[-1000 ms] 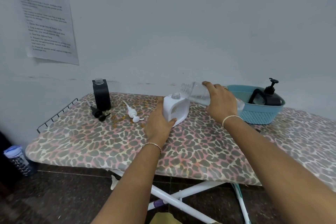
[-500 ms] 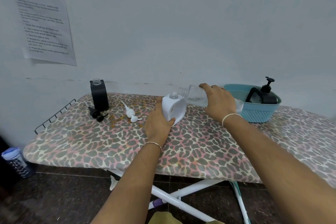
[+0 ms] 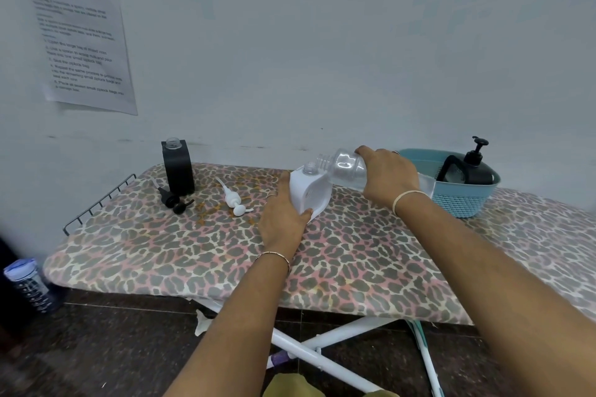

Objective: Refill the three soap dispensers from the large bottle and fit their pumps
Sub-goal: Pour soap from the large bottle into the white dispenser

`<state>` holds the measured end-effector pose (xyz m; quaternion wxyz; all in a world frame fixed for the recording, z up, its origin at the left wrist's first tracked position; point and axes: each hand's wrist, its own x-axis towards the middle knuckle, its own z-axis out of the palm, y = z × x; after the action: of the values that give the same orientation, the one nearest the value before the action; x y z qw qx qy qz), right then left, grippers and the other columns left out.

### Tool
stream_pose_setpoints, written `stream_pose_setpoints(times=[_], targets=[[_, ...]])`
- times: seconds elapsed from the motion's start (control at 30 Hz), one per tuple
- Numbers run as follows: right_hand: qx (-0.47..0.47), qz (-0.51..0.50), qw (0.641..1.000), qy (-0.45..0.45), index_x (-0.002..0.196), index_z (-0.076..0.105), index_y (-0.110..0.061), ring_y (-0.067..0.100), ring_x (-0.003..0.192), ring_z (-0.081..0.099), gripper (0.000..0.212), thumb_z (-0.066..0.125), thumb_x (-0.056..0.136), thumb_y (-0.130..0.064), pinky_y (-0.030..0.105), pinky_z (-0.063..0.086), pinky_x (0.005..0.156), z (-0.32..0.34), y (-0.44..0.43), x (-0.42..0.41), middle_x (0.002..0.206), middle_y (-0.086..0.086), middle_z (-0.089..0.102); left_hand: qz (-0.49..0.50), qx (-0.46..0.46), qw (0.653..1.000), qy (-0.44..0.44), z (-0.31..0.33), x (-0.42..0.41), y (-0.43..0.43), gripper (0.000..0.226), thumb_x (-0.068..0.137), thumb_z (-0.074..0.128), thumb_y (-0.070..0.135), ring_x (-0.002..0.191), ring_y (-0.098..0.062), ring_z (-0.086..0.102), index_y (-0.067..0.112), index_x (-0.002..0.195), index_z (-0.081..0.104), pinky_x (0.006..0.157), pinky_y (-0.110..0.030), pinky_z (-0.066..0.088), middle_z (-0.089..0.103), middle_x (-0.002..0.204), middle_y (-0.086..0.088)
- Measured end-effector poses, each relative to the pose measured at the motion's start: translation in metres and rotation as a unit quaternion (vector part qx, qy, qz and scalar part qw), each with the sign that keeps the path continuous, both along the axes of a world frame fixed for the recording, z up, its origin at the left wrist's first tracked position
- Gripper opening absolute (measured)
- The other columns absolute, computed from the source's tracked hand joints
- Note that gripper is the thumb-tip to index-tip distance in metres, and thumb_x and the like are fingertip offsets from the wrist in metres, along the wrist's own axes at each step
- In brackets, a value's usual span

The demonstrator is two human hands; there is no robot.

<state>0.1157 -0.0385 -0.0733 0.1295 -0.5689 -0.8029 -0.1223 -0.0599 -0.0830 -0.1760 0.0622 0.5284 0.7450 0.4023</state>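
My left hand (image 3: 280, 219) grips the white dispenser (image 3: 311, 192), which stands tilted on the ironing board with its neck uncovered. My right hand (image 3: 388, 174) holds the large clear bottle (image 3: 343, 167) on its side, its mouth just above the white dispenser's neck. A black dispenser (image 3: 178, 166) stands without a pump at the back left. A black pump (image 3: 172, 200) and a white pump (image 3: 233, 198) lie loose on the board. A third black dispenser (image 3: 472, 166) with its pump fitted sits in the blue basket (image 3: 461, 200).
The leopard-print ironing board (image 3: 225, 255) has a wire rack (image 3: 96, 203) at its left end and a wall behind. A printed sheet (image 3: 77, 32) hangs on the wall. A water bottle (image 3: 30, 287) stands on the floor at the left.
The clear bottle's mouth has stayed over the white dispenser's neck while both hands hold on. The view has shifted slightly; the hands have barely moved.
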Motion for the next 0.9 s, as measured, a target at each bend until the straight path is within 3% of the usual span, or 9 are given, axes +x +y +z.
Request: stream_pose_setpoints(times=[0.9], targets=[[-0.016,-0.001,0.999,-0.03,0.132,0.047,-0.022,0.028,0.097,0.059,0.058,0.06,0.078,-0.004,0.032,0.04,0.069,0.02,0.002,-0.009,0.1,0.007,0.062,-0.001,-0.013,1.0,-0.002,0.001,-0.001,0.0,0.092,0.078,0.074,0.039,0.115,-0.029,0.056,0.035,0.147,0.014,0.084,-0.041,0.048,0.057,0.127,-0.007]])
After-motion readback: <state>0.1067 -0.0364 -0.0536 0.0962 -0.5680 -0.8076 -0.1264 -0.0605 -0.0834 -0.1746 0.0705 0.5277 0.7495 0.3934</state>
